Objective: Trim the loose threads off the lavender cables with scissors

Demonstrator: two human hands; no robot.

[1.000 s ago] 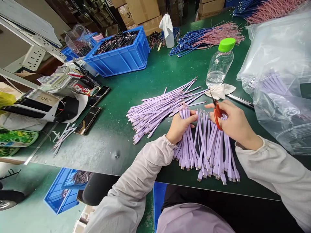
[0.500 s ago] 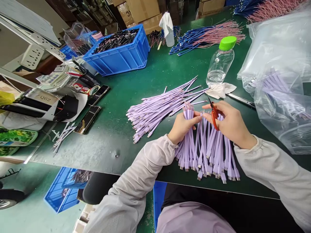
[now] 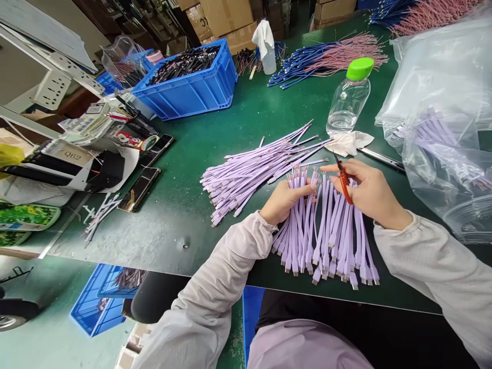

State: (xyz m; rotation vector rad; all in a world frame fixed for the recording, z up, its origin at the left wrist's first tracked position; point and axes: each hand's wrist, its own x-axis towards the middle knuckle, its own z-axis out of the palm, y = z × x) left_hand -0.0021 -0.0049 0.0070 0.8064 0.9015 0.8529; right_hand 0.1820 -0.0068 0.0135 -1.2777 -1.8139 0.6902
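My left hand [image 3: 286, 199] is closed round a bunch of flat lilac cables [image 3: 298, 238], their bare wire ends sticking up above the fingers and their metal plugs hanging toward the table's front edge. In my right hand [image 3: 371, 192] is a pair of scissors [image 3: 345, 184] with orange-red handles, blades pointing up and away. Just under that hand lie more lilac cables [image 3: 342, 236], fanned out with plugs toward me. Beyond my left hand rests a loose pile of the same cables [image 3: 249, 177] on the green table.
A bottle with a green cap [image 3: 350, 97] stands behind a crumpled cloth [image 3: 348, 142]. Clear plastic bags [image 3: 442, 82] cover the right side. A blue crate [image 3: 192, 95] full of dark parts sits at the back. Two phones [image 3: 139, 189] lie at left beside an organizer.
My left hand has shifted slightly left with its bunch, and the wire ends are more spread. My right hand with the scissors has drawn a little to the right, widening the gap.
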